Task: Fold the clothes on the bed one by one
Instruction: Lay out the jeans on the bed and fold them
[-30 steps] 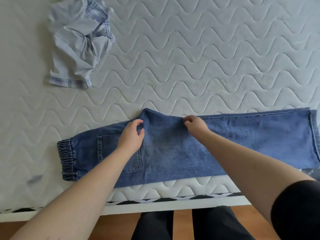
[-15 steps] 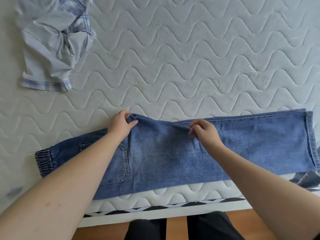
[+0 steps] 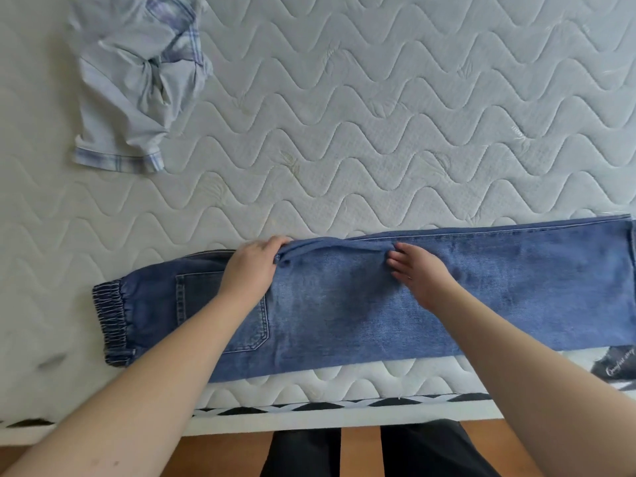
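The blue jeans (image 3: 361, 297) lie flat along the near edge of the mattress (image 3: 378, 132), folded leg on leg. Their long axis runs parallel to that edge, with the elastic waistband (image 3: 112, 325) toward the left end and the leg hems toward the right end. A back pocket faces up near the waistband.

The left hand (image 3: 253, 270) grips the far edge of the denim at the crotch point, fingers curled over the fold. The right hand (image 3: 418, 273) rests on the denim just beside it, fingers straight and close together, pressing the cloth flat. Both forearms reach in from the near edge.

A crumpled pale plaid shirt (image 3: 137, 84) sits near the far left corner of the quilted, wave-stitched mattress. Below the near edge show a wooden floor (image 3: 359, 449) and dark trouser legs (image 3: 303, 452).
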Motion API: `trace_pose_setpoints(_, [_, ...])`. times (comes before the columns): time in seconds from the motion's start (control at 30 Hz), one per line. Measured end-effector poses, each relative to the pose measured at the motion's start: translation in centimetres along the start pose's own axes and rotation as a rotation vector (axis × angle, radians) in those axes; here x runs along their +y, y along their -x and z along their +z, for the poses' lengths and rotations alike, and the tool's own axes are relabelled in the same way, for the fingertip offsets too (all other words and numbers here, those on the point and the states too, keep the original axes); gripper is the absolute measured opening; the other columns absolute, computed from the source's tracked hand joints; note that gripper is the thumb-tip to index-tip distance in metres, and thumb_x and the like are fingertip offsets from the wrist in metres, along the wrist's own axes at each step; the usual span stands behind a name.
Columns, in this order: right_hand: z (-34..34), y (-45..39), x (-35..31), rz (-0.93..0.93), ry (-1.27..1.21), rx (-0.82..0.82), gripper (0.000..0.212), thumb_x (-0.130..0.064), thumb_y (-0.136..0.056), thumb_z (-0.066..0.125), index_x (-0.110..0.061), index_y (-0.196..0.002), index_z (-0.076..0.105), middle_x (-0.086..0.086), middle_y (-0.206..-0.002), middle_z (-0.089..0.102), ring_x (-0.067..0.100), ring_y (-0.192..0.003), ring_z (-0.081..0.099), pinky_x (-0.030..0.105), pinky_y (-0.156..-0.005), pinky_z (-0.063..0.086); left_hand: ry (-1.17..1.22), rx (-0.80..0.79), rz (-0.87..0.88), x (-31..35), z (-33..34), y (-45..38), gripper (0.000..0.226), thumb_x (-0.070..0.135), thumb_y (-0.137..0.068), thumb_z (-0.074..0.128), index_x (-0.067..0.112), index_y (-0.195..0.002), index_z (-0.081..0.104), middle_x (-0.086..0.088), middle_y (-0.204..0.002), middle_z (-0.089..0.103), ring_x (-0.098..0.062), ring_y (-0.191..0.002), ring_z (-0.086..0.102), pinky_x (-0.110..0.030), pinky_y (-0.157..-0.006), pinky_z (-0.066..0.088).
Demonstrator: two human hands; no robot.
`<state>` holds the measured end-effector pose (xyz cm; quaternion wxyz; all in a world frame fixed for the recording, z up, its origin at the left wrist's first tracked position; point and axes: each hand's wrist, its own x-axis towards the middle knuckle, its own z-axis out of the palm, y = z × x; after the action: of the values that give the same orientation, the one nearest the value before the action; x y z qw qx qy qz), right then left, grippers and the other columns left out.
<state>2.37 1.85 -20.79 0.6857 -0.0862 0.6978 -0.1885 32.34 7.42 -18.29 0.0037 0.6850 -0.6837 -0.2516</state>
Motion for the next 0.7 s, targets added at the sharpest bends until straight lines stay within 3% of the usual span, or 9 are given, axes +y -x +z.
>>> trace_pose_setpoints(0.1, [1.5,1.1,0.8,-0.184,0.362,0.079,0.022,-0.023,-0.099,0.050,-0.013,-0.113,0.065,0.002,-0.087,0.072,0.019,-0.082,0.068,0.032,-0.072,0.051,-0.197,0.041,0.143,-1.3,2.2,1.9,0.061,-0.006,-0.074,0.062,0.010,-0.133,0.057,-0.011,-0.134,0.060,-0.029,-0.117,0.059,-0.044,-0.099,0.045])
trace_pose_setpoints(0.2, [3.3,2.9,2.4,-0.378,0.737,0.034,0.017,-0.025,-0.098,0.049,-0.026,-0.101,0.065,-0.006,-0.086,0.072,0.016,-0.083,0.067,0.033,-0.072,0.052,-0.332,-0.038,0.116,-1.2,3.9,3.8,0.077,-0.002,-0.074,0.061,0.013,-0.147,0.042,-0.012,-0.153,0.039,-0.029,-0.138,0.041,-0.047,-0.112,0.034])
trace_pose_setpoints(0.27, [4.6,4.0,3.8,-0.496,0.889,-0.004,0.019,-0.023,-0.098,0.049,-0.027,-0.108,0.064,-0.007,-0.098,0.069,0.011,-0.086,0.062,0.026,-0.072,0.049,-0.361,-0.060,0.099,-0.5,4.8,5.0,0.078,0.000,-0.077,0.054,0.014,-0.151,0.033,-0.012,-0.157,0.031,-0.028,-0.143,0.032,-0.048,-0.115,0.030])
trace_pose_setpoints(0.3, [5.2,4.2,4.6,-0.580,0.952,0.004,0.023,-0.020,-0.098,0.049,-0.024,-0.116,0.063,-0.006,-0.108,0.066,0.012,-0.095,0.060,0.025,-0.081,0.047,-0.356,-0.072,0.084,-0.2,5.2,5.5,0.078,0.000,-0.079,0.049,0.015,-0.153,0.028,-0.013,-0.159,0.026,-0.028,-0.145,0.027,-0.048,-0.116,0.029])
trace_pose_setpoints(0.47, [8.6,4.1,8.2,-0.953,1.140,0.108,0.047,-0.013,-0.097,0.046,-0.012,-0.144,0.045,0.006,-0.148,0.043,0.023,-0.138,0.034,0.039,-0.116,0.025,-0.262,-0.050,-0.033,0.9,6.8,5.7,0.064,0.013,-0.091,0.050,0.022,-0.152,0.032,-0.018,-0.159,0.024,-0.033,-0.145,0.027,-0.049,-0.106,0.040])
trace_pose_setpoints(0.53, [10.3,3.9,8.6,-1.021,1.217,0.179,0.051,-0.016,-0.098,0.040,-0.012,-0.149,0.037,0.008,-0.157,0.031,0.024,-0.145,0.022,0.039,-0.119,0.012,-0.211,-0.075,-0.073,0.8,7.3,5.2,0.058,0.031,-0.098,0.047,0.027,-0.153,0.028,-0.021,-0.159,0.019,-0.034,-0.147,0.021,-0.047,-0.109,0.037])
trace_pose_setpoints(0.6, [12.2,3.5,8.4,-1.077,1.272,0.166,0.052,-0.017,-0.099,0.034,-0.014,-0.150,0.034,0.007,-0.159,0.027,0.023,-0.147,0.020,0.039,-0.121,0.009,-0.134,-0.140,-0.119,0.3,7.9,4.8,0.057,0.042,-0.102,0.023,0.025,-0.156,0.017,-0.019,-0.162,0.009,-0.032,-0.150,0.010,-0.042,-0.114,0.031])
trace_pose_setpoints(0.67, [14.0,2.6,8.1,-1.049,1.311,0.073,0.051,-0.021,-0.101,0.030,-0.015,-0.152,0.031,0.004,-0.161,0.024,0.021,-0.149,0.018,0.038,-0.121,0.008,-0.002,-0.156,-0.148,0.0,7.6,4.7,0.064,0.042,-0.101,0.002,0.011,-0.156,0.015,-0.017,-0.162,0.009,-0.029,-0.151,0.007,-0.040,-0.119,0.026])
trace_pose_setpoints(0.7, [14.5,2.0,8.2,-1.013,1.343,0.034,0.052,-0.025,-0.101,0.026,-0.016,-0.153,0.029,0.003,-0.162,0.021,0.020,-0.150,0.015,0.036,-0.121,0.006,0.075,-0.110,-0.148,-0.4,7.2,4.7,0.063,0.039,-0.103,0.007,0.005,-0.153,0.021,-0.017,-0.161,0.015,-0.029,-0.150,0.013,-0.040,-0.119,0.025])
